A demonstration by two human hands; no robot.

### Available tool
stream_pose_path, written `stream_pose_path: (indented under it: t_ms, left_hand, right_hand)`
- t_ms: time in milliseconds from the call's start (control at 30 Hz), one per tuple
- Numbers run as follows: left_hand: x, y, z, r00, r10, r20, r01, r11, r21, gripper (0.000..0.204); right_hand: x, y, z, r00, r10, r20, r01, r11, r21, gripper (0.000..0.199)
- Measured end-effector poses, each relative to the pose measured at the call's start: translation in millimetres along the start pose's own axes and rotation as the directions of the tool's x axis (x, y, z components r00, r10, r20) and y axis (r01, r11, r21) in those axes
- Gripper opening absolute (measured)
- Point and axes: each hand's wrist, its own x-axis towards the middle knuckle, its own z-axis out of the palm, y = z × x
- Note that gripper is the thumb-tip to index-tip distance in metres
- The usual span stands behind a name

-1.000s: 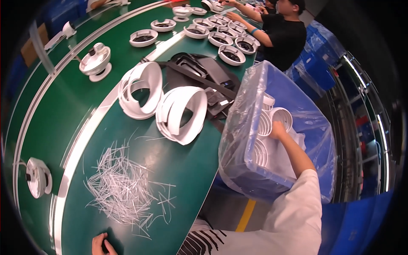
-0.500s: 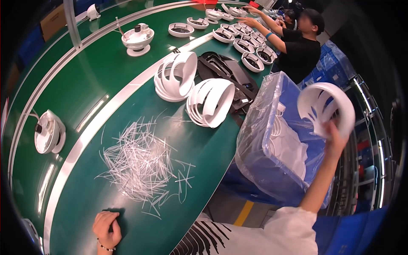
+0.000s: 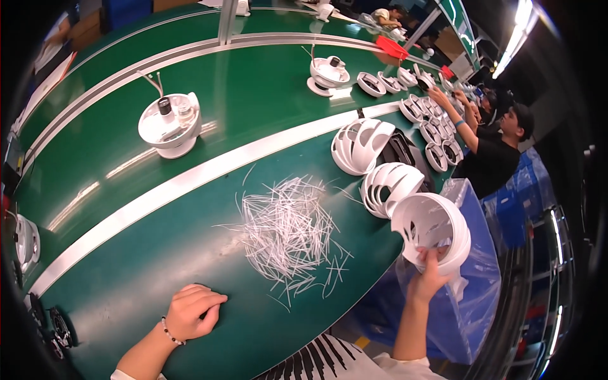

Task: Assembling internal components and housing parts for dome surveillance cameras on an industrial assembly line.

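White fan housing (image 3: 432, 233) lowered tableward, opening facing left

A clear plastic bag (image 3: 472, 297) lines the blue bin at right.

I see a white slotted housing (image 3: 434, 231), white plastic strips (image 3: 288, 231) on the green bench (image 3: 158, 278) — a blue bag-lined bin (image 3: 481, 297) at its right edge.

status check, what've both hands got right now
Right hand grips a white slotted ring housing, raised. Left hand curled on green table, contents hidden. Plastic strips between.
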Motion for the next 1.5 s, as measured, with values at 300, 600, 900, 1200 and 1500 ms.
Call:
stream_pose_path:
  t_ms: [300,600,900,1200,1500]
  left_hand:
    - [-8.1,-4.5,-8.1,1.000,0.008,0.009,-0.007,0.999,-0.050,0.016]
    - [-12.1,-9.0,-10.3,1.000,0.022,0.017,-0.021,0.998,-0.052,0.016]
    - [-5.9,-5.7,-11.0,0.999,-0.016,0.033,0.017,0.999,-0.044,0.014]
    - [-5.9,-1.4,-7.7,0.997,-0.069,0.035,0.070,0.997,-0.030,0.013]
    - [-7.6,-2.5,-7.5,0.997,-0.071,0.033,0.072,0.997,-0.032,0.014]
  right_hand:
    - [-31.3,53.0,23.1,0.984,-0.148,-0.097,0.113,0.949,-0.295,0.020]
    - [-12.4,81.4,46.6,0.995,0.042,-0.092,-0.028,0.989,0.145,0.013]
    - [-9.7,83.0,20.5,0.791,0.450,0.415,-0.542,0.202,0.815,0.010]
    - [-0.7,91.8,21.9,0.732,0.679,0.057,-0.502,0.481,0.719,0.038]
    - [-24.4,82.6,11.8,0.960,0.280,-0.008,-0.275,0.947,0.167,0.061]
